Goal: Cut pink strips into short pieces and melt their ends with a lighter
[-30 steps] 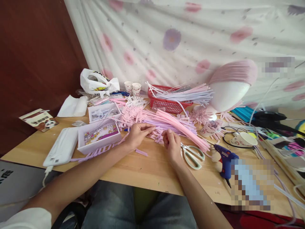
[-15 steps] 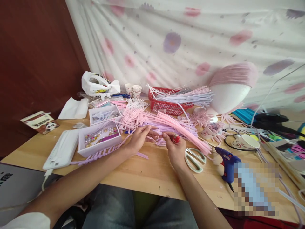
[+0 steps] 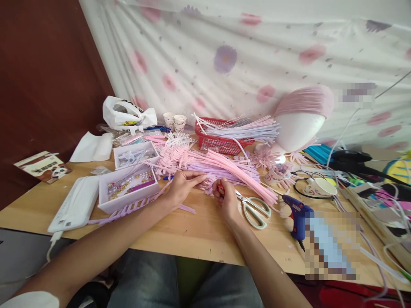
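Note:
A pile of pink and lilac pipe cleaners point(image 3: 221, 167) lies across the middle of the wooden table point(image 3: 192, 231). My left hand point(image 3: 181, 186) rests at the pile's near edge, fingers pinched on a pink pipe cleaner strand. My right hand point(image 3: 225, 197) is closed just to its right around a small red object point(image 3: 220, 188), mostly hidden in the fist. White-handled scissors point(image 3: 253, 208) lie on the table beside my right hand.
A blue glue gun point(image 3: 297, 215) lies right of the scissors. White trays of beads point(image 3: 128, 188) and a white box point(image 3: 75, 205) sit at left. A red basket point(image 3: 221, 139), paper cups point(image 3: 175, 121), a white foam head point(image 3: 297, 126) and cables crowd the back and right.
My right hand dropped back toward the table and closed tighter over the red object that showed plainly half a second ago. The left hand stayed on the strands. The camera shifted slightly.

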A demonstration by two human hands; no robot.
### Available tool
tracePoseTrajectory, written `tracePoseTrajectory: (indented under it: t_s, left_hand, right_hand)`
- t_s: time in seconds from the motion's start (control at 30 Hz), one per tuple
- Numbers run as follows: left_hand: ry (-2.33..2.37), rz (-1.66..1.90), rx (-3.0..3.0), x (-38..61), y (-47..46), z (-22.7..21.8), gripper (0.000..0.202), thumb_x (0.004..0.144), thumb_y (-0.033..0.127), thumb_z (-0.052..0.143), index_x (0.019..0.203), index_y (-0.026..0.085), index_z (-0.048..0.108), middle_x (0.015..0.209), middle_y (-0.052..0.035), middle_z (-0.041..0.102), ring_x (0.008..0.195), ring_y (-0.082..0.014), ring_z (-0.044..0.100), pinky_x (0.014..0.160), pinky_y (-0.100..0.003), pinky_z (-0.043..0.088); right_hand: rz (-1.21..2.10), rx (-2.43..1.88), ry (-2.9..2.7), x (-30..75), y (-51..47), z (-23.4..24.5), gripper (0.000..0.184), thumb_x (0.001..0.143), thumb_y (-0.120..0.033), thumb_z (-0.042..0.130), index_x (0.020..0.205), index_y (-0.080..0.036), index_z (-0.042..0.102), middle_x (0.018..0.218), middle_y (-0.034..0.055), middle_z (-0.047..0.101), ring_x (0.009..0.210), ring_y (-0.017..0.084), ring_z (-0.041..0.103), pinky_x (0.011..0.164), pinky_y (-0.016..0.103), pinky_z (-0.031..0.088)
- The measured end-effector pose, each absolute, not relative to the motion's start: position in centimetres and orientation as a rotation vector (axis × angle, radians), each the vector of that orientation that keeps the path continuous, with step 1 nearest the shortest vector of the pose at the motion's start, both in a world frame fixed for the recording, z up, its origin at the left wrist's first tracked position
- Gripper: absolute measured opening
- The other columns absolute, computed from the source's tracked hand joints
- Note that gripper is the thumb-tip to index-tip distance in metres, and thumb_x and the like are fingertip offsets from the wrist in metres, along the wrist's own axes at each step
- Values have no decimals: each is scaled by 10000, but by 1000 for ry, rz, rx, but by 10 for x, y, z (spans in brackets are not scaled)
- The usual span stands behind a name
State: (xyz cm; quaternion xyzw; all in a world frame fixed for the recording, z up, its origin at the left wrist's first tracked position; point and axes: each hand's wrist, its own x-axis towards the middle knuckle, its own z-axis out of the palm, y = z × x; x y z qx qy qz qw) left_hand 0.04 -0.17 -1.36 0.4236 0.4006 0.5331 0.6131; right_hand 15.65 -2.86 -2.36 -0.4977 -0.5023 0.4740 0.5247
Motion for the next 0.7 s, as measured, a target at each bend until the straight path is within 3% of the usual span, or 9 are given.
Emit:
tracePoseTrajectory:
  t_s: [0.23, 0.7]
  left_hand:
    - [905, 1231, 931, 2, -5, -10, 374, 541, 404, 936, 801, 162, 819, 771, -48, 777, 704, -143, 678, 734, -280, 568]
    - [884, 1218, 946, 3, -4, -11, 362, 547, 403, 937, 794, 167, 819, 763, -46, 778, 704, -147, 684, 733, -283, 564]
  right_hand:
    - [1222, -1124, -1173, 152, -33, -19, 357, 877, -442, 423, 597, -221, 450, 514, -43, 328, 464, 111, 239, 457, 281, 172]
    - [1244, -1114, -1089, 151, -32, -18, 321, 831, -428, 452, 593, -213, 475, 500, -45, 341, 456, 103, 245, 447, 274, 161]
